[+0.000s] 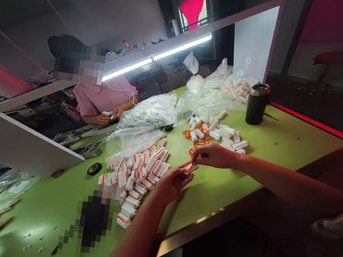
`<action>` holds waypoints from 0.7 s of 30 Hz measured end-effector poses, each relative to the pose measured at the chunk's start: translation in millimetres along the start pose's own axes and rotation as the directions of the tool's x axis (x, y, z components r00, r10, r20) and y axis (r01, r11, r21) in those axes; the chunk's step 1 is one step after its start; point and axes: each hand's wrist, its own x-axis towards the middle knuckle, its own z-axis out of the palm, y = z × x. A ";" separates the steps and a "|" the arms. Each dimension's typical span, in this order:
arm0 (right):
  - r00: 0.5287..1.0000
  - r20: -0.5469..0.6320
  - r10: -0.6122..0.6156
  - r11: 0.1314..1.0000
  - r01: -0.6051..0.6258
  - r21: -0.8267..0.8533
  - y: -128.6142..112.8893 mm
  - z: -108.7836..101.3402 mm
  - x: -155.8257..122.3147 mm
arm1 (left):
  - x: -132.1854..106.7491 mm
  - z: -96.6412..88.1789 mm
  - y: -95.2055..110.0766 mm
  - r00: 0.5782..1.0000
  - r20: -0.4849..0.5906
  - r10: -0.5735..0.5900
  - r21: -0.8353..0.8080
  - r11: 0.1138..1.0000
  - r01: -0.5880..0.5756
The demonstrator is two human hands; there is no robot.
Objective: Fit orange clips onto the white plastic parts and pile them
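Note:
My left hand (172, 183) is closed around a small white plastic connector housing (190, 168) with an orange strip on it. Right above that piece, my right hand (211, 155) pinches at its orange side; what lies between the fingertips is hidden. Left of my hands spreads a large heap of white housings with orange strips (139, 169). Beyond my right hand lie loose orange plastic strips (201, 142) and a smaller heap of white housings (228, 136).
Clear bags of white parts (150, 110) stand at the back, near a co-worker's hands (112, 113). A black tumbler (257, 105) stands at the right. A roll of black tape (94, 169) and cable bundles (90, 144) lie left on the green table (305, 135), by a white divider (30, 146).

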 end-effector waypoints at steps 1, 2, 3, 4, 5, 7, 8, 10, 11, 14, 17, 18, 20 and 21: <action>1.000 0.006 0.003 1.000 -0.003 -0.008 0.2 0.1 -0.2 | -0.4 0.4 0.1 1.000 0.002 -0.001 0.000 1.000 0.001; 1.000 0.007 0.004 1.000 -0.004 -0.017 0.5 0.1 -0.3 | -0.7 0.5 0.1 1.000 0.005 0.000 0.003 1.000 0.000; 1.000 0.007 0.000 1.000 0.000 -0.025 0.8 0.2 -0.5 | -0.9 0.4 0.0 1.000 0.010 0.002 0.010 1.000 -0.002; 1.000 0.003 -0.009 0.999 0.009 -0.033 1.2 0.2 -0.5 | -1.1 0.0 0.0 1.000 0.015 0.006 0.022 1.000 -0.006; 1.000 -0.002 -0.021 0.999 0.021 -0.041 1.5 0.2 -0.4 | -1.2 -0.4 -0.1 1.000 0.020 0.011 0.038 0.999 -0.012; 0.998 -0.009 -0.056 0.997 0.055 -0.059 2.4 0.1 -0.1 | -1.3 -1.5 -0.2 0.999 0.026 0.020 0.071 0.997 -0.022; 0.997 -0.012 -0.073 0.995 0.072 -0.069 2.9 0.1 0.2 | -1.2 -2.0 -0.2 0.999 0.027 0.024 0.081 0.996 -0.026; 0.994 -0.020 -0.106 0.990 0.103 -0.092 4.4 0.4 0.6 | -1.0 -2.6 -0.1 0.999 0.018 0.026 0.085 0.996 -0.027; 0.992 -0.024 -0.121 0.988 0.118 -0.102 5.3 0.7 0.8 | -0.9 -2.7 -0.1 1.000 0.012 0.027 0.082 0.996 -0.028; 0.987 -0.029 -0.158 0.980 0.153 -0.125 7.5 2.0 0.6 | -0.8 -2.6 -0.3 0.999 -0.004 0.042 0.085 0.996 -0.041; 0.985 -0.020 -0.174 0.975 0.169 -0.143 7.2 3.8 0.1 | -1.1 -2.3 -0.6 0.998 -0.016 0.060 0.091 0.994 -0.058; 0.984 -0.023 -0.179 0.974 0.174 -0.147 6.4 4.5 0.0 | -1.1 -2.4 -0.7 0.997 -0.024 0.067 0.088 0.994 -0.065; 0.983 -0.045 -0.178 0.974 0.170 -0.150 4.0 6.0 0.1 | -0.7 -3.2 -1.3 0.995 -0.041 0.095 0.077 0.993 -0.092; 0.984 -0.069 -0.167 0.976 0.155 -0.153 2.6 6.8 0.1 | -0.3 -3.8 -1.7 0.993 -0.047 0.112 0.073 0.991 -0.108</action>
